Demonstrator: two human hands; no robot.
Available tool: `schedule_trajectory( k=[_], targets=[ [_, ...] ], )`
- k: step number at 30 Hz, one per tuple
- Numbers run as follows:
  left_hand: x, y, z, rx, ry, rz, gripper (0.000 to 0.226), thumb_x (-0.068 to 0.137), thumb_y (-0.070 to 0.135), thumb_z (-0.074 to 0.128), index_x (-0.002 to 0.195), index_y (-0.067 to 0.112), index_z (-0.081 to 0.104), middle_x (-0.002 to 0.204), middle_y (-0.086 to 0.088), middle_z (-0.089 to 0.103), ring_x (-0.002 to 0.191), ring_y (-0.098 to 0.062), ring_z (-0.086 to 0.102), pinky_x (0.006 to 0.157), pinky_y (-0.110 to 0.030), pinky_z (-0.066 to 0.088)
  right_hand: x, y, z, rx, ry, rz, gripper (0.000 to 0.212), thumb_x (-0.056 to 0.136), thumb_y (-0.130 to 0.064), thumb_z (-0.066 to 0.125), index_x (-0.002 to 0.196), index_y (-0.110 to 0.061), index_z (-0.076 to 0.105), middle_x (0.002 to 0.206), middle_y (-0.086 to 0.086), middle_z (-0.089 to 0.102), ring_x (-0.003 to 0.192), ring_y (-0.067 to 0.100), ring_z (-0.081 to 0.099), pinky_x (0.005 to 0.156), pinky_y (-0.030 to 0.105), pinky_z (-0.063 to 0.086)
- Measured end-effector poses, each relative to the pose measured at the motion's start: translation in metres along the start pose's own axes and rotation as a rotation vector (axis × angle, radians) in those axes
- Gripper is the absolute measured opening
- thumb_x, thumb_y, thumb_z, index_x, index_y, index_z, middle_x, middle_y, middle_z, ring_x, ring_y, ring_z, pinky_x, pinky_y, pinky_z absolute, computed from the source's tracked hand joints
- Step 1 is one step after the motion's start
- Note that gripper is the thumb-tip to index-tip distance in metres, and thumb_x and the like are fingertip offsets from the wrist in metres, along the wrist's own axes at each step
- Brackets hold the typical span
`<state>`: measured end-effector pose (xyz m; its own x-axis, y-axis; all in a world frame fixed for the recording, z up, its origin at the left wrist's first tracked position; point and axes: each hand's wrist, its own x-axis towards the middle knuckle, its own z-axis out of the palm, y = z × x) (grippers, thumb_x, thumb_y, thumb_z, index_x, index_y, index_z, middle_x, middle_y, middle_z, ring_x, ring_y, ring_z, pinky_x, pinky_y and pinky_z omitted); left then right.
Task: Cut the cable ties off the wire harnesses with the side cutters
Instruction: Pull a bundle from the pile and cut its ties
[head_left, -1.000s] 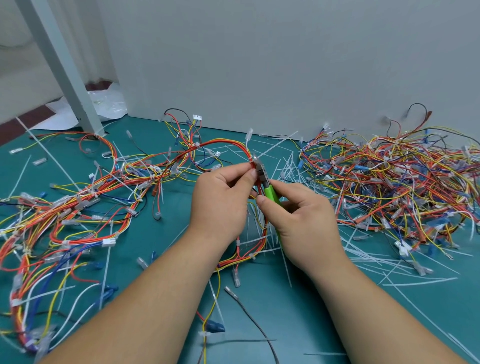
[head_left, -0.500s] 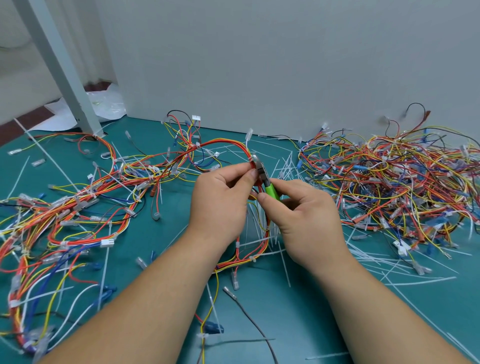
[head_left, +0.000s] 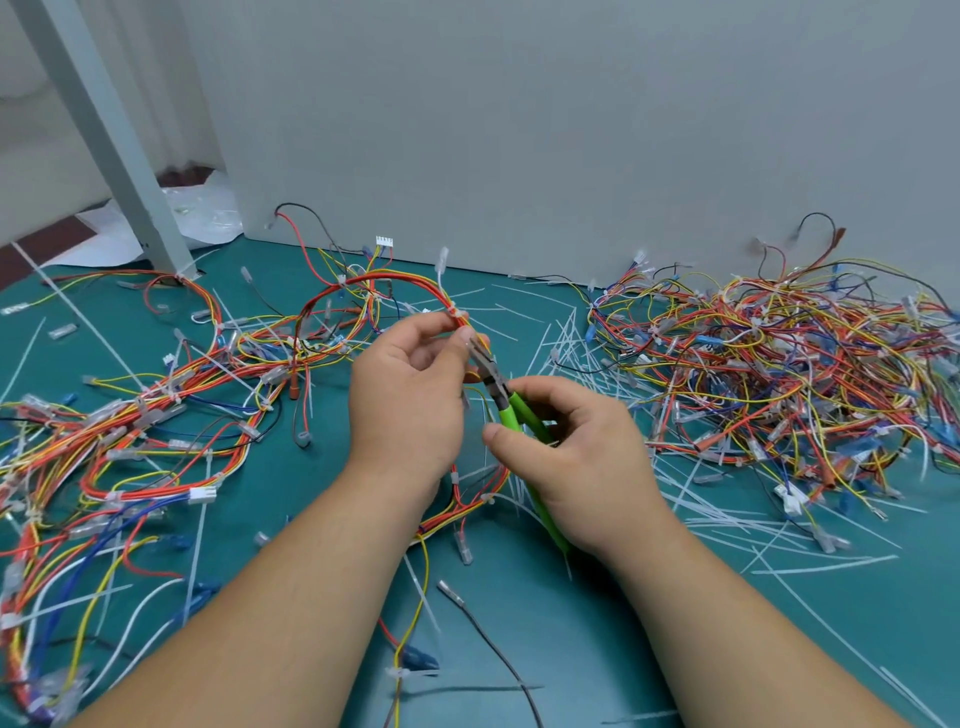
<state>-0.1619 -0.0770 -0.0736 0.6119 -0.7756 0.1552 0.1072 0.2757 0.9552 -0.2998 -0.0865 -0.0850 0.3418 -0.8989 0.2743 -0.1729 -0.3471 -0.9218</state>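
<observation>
A red-and-yellow wire harness (head_left: 410, 283) is pinched above the green mat (head_left: 597, 649) by the left hand (head_left: 410, 395); the green-handled side cutters (head_left: 506, 402) are gripped by the right hand (head_left: 576, 457); the blades seem nearly closed beside a white cable tie (head_left: 453, 312).

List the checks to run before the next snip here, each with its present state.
1. Harness secured: left hand pinches the red harness: ok.
2. Tool grip: right hand holds the side cutters by the green handles: ok.
3. Cutter tip at the bundle: ok.
4. Blades around a tie, not a wire: cannot tell.
5. Left fingertips clear of the blades: cannot tell.
6. Next target: white cable tie visible above the fingers: ok.
</observation>
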Motion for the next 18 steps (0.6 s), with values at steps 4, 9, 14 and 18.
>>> schedule_trajectory(
  k=[4,9,14,18],
  targets=[
    [-0.001,0.001,0.0,0.009,0.01,0.007,0.015,0.096,0.007,0.065,0.09,0.02,0.067,0.081,0.004,0.079,0.065,-0.005,0.07,0.049,-0.015,0.046,0.001,-0.001,-0.002,0.052,-0.011,0.018,0.021,0.071,-0.029,0.081,0.089,-0.034,0.074,0.08,-0.017,0.072,0.075,0.003,0.065,0.079,0.02,0.05],
    [-0.002,0.001,0.0,0.028,-0.01,0.001,0.017,0.096,0.005,0.063,0.094,0.021,0.067,0.081,0.005,0.078,0.064,-0.004,0.068,0.05,-0.015,0.045,0.0,0.0,-0.003,0.073,-0.018,0.043,0.026,0.071,-0.029,0.082,0.096,-0.028,0.076,0.084,-0.012,0.074,0.077,0.005,0.066,0.078,0.021,0.052],
    [-0.008,0.006,0.0,0.2,-0.093,0.079,0.021,0.095,0.007,0.066,0.107,0.023,0.073,0.084,0.013,0.077,0.075,0.002,0.069,0.071,-0.011,0.05,0.003,0.001,-0.007,0.251,-0.003,0.078,0.032,0.074,-0.023,0.079,0.105,-0.017,0.076,0.093,0.003,0.077,0.082,0.009,0.065,0.079,0.022,0.051],
    [-0.017,0.015,-0.002,0.516,-0.114,0.25,0.029,0.093,0.024,0.072,0.122,0.024,0.071,0.104,0.016,0.07,0.101,-0.004,0.065,0.094,-0.024,0.051,0.005,-0.004,-0.009,0.494,0.024,0.083,0.021,0.079,-0.015,0.073,0.097,-0.024,0.08,0.092,-0.008,0.076,0.077,0.002,0.064,0.069,0.017,0.051]
  ],
)
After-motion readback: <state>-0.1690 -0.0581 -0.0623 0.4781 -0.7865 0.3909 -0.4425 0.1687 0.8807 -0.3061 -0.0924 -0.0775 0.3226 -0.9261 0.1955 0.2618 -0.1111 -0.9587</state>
